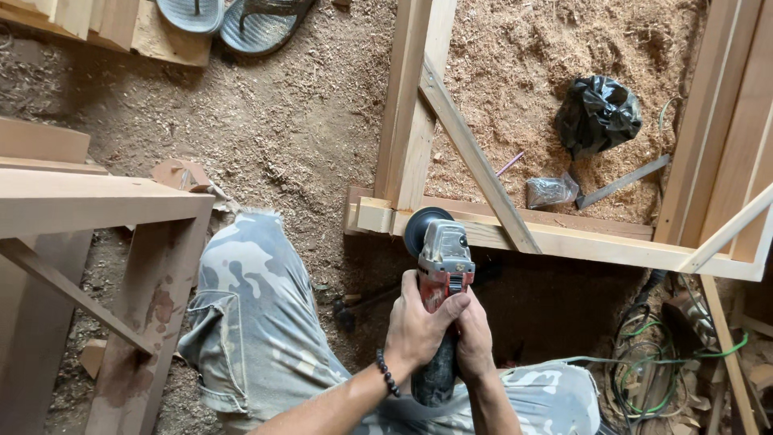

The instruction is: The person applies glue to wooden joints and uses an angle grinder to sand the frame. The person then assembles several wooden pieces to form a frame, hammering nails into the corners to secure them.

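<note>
2 hands on 1 tool: left hand point(420, 326) and right hand point(475, 338) both wrapped tight around the angle grinder point(441, 270), low centre of the frame. Its long axis runs straight up the picture, disc end touching the corner of the pale wooden frame point(564, 240) just above the hands. Left hand sits higher, nearer the disc. Upper right on the sawdust: a crumpled black plastic bag point(597, 113), and below it a small clear packet point(551, 192); can't make out any label.
</note>
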